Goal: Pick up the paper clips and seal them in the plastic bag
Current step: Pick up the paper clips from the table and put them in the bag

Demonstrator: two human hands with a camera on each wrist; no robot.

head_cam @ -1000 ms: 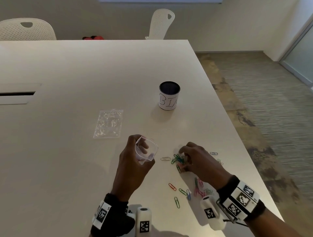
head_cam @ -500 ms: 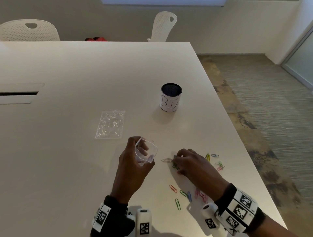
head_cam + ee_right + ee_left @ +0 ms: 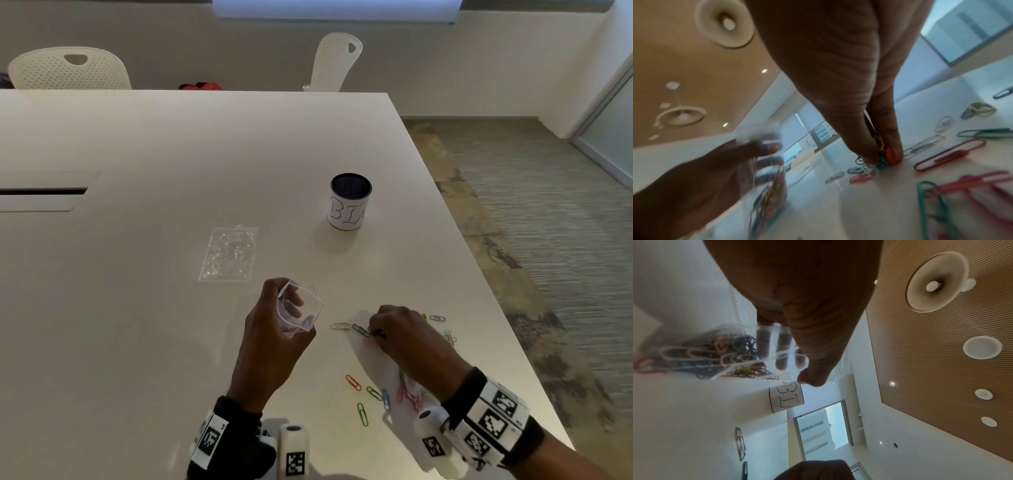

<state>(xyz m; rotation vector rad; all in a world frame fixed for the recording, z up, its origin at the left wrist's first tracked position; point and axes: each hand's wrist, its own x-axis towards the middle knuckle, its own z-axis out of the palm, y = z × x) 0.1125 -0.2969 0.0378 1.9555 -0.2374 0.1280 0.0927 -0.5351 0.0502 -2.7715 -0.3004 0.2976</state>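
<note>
The left hand (image 3: 274, 339) curls round the open bag (image 3: 298, 313), holding its mouth wide just above the table (image 3: 144, 342); the left wrist view shows a tangle of coloured clips (image 3: 715, 353) already inside, too knotted to count. Just right of the bag, the right hand (image 3: 406, 337) is down on the table, thumb and fingertips (image 3: 869, 151) pinching a small bunch of clips (image 3: 881, 152), orange, yellow and green among them; how many it grips cannot be told. Between the bag and that hand lie one silver clip (image 3: 340, 325) and one dark green clip (image 3: 360, 330). Nearer the person than the bag are one red clip (image 3: 353, 382), two green, one blue and a pink cluster (image 3: 409, 397). Beyond the right hand, toward the table edge, a blue clip (image 3: 437, 318) and a few green ones show. One second, flat bag (image 3: 228, 253) lies farther from the person than the held bag, and one cup (image 3: 350, 202) marked "BIN" stands farther off to the right.
</note>
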